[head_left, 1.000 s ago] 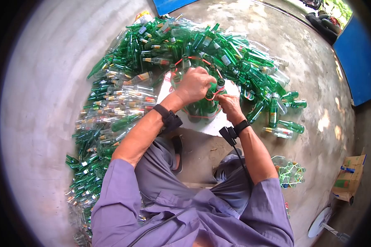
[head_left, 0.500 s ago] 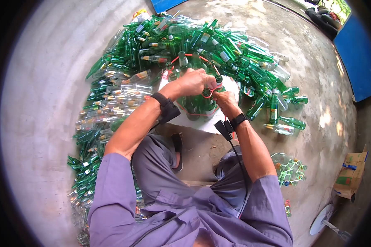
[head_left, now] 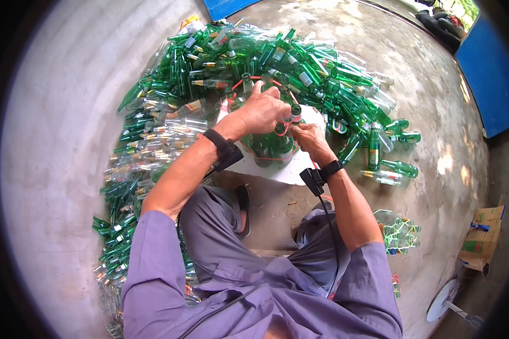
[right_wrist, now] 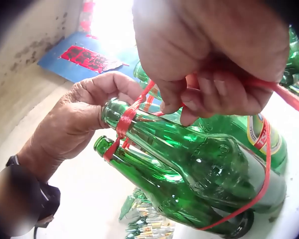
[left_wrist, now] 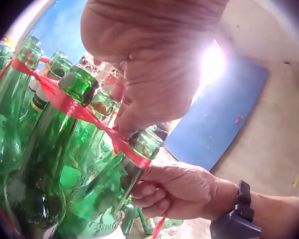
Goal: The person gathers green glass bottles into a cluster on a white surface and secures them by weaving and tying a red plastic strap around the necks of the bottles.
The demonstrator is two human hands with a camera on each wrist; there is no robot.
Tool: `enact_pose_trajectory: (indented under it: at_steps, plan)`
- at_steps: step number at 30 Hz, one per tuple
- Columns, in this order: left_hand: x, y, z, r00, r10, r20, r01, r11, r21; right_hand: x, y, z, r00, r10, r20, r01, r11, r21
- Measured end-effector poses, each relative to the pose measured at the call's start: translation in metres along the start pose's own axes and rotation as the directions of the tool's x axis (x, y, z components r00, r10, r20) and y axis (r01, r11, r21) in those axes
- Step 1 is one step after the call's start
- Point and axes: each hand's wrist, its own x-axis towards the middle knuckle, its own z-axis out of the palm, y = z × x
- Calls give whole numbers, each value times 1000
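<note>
Green bottles stand bunched on a white board, red ribbon running round their necks. My left hand reaches over the bunch, thumb and fingers pinching the ribbon beside a neck at the near right side. On that same side my right hand has curled fingers round the ribbon, its tail trailing out of the fist in the right wrist view. A second strand circles the bottles lower down. The left fingertips are partly hidden behind bottle necks in the right wrist view.
Loose green and clear bottles lie heaped behind and to the left. A few more lie at the right, with a tied bottle bundle nearer. A cardboard box and blue panel stand far right.
Both hands and the ribbon loop between them have shifted slightly left in the head view. The fingers stay on the ribbon, and the bottles remain standing.
</note>
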Motion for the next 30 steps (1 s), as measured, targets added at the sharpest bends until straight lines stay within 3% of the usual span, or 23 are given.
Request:
enact_pose_trajectory:
  at_steps: [9,11,17,19,23,25,30]
  plan:
    - [-7,6,-9,990,74,-124,-60,991,117,-10,-15,0,990,-144,-4,142,981,-132]
    - [-9,6,-9,988,72,-139,-57,993,107,-7,-11,1,967,-253,-21,245,954,-173]
    - [-20,7,-15,986,15,-169,6,992,124,-6,-14,2,953,-302,-24,289,930,-226]
    - [-24,-1,-11,963,33,-268,0,993,119,0,-6,4,944,-328,-30,313,921,-230]
    - [-25,-9,-2,954,-23,-299,64,990,128,4,-3,7,932,-359,-37,339,905,-255]
    - [-22,-12,1,940,-7,-342,97,965,245,0,-9,9,932,-360,-45,341,911,-232]
    - [-20,-24,3,933,-46,-358,116,977,178,-3,-13,14,921,-382,-77,357,907,-222]
